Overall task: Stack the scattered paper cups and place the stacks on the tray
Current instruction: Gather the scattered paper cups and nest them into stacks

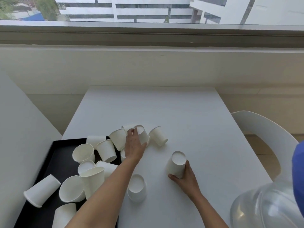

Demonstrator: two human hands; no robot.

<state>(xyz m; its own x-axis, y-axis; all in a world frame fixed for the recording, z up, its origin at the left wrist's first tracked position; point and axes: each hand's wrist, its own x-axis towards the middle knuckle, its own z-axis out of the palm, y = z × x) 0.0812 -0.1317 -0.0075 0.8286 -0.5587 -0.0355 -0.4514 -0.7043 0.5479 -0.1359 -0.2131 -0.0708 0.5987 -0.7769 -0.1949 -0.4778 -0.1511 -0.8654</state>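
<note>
White paper cups, scattered, tipped, over black tray

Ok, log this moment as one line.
left hand: grips upturned cup | right hand: grips upturned cup on table | tray: loose cups, none stacked

Two hands show, the left hand and the right hand, each closed round one cup. About sixteen paper cups are in view; overlaps blur the exact count. There is one black tray, one white table, one chair.
</note>
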